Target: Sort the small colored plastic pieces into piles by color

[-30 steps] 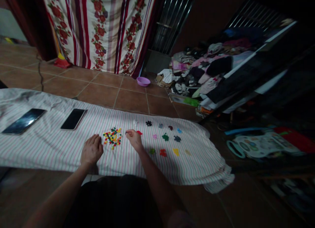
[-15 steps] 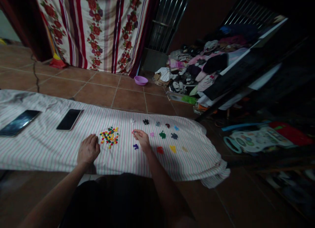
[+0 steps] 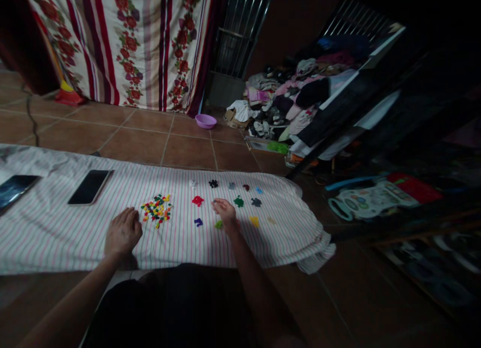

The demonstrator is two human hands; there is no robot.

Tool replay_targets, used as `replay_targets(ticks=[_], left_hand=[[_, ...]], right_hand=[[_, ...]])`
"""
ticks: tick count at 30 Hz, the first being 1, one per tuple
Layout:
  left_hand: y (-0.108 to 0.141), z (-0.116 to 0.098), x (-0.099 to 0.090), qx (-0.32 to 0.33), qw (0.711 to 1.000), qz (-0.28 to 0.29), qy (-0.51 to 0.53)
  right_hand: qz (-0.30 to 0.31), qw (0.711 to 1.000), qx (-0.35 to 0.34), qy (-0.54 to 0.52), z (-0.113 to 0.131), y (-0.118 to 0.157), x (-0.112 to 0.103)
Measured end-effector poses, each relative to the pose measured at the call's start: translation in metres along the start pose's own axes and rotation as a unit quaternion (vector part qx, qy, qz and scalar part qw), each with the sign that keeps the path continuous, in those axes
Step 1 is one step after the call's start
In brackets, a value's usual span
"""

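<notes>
My left hand (image 3: 124, 230) lies on the striped cloth with its fingers stretched out, just left of a mixed pile of small coloured pieces (image 3: 156, 210). That pile is red, yellow, green, orange and white. Thumb and fingertips of my right hand (image 3: 226, 213) are pinched over the cloth around what looks like a small dark piece (image 3: 214, 201), its kind too small to tell. Single-colour clusters surround it: red (image 3: 197, 201), lime green (image 3: 218, 224), dark green (image 3: 238, 201), black (image 3: 213, 184) and purple (image 3: 198, 222). My right hand and wrist hide some clusters.
Two phones, one nearer (image 3: 89, 187) and one at the left edge (image 3: 17, 190), lie on the cloth (image 3: 75, 242). More clusters, such as yellow (image 3: 254, 221), stand to the right. Beyond are a purple basin (image 3: 205, 121) and a clothes heap (image 3: 285, 95).
My right hand has moved right, away from the red cluster, which now shows along with a lime green one. My left hand stays beside the pile. The whole view has shifted slightly.
</notes>
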State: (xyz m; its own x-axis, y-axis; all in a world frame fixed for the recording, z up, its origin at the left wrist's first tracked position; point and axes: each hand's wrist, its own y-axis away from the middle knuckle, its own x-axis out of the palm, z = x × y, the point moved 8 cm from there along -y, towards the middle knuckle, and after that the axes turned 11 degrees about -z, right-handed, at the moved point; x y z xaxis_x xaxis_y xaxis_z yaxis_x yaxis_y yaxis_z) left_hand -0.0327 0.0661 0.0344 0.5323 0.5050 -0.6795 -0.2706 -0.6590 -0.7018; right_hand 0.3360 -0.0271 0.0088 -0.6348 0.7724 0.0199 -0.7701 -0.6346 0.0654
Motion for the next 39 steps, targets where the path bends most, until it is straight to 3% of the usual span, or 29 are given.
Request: replay_targets(ticks=[4,8,12,16,22,32,39], left_hand=[[0.0,0.001,0.0,-0.004,1.0,0.002,0.019],[-0.001,0.0,-0.001,0.0,1.0,-0.006,0.026],[-0.002,0.0,-0.002,-0.004,1.0,-0.008,0.029],[-0.002,-0.002,-0.001,0.006,1.0,0.002,0.022],[0.0,-0.001,0.0,0.001,1.0,0.002,0.024],[-0.001,-0.002,0.0,0.012,1.0,-0.004,0.013],[-0.001,0.0,-0.001,-0.006,1.0,-0.005,0.026]], right_hand=[[-0.072,0.995,-0.061,0.041,0.006,-0.014,-0.042],[-0.175,0.966,-0.135,0.135,0.019,-0.031,-0.097],[-0.248,0.932,-0.135,0.225,0.024,-0.044,-0.147],[-0.28,0.897,-0.135,0.315,0.028,-0.049,-0.177],[-0.274,0.862,-0.097,0.414,0.022,-0.057,-0.196],[-0.278,0.841,-0.066,0.459,0.019,-0.066,-0.194],[-0.281,0.839,-0.086,0.459,0.028,-0.058,-0.196]])
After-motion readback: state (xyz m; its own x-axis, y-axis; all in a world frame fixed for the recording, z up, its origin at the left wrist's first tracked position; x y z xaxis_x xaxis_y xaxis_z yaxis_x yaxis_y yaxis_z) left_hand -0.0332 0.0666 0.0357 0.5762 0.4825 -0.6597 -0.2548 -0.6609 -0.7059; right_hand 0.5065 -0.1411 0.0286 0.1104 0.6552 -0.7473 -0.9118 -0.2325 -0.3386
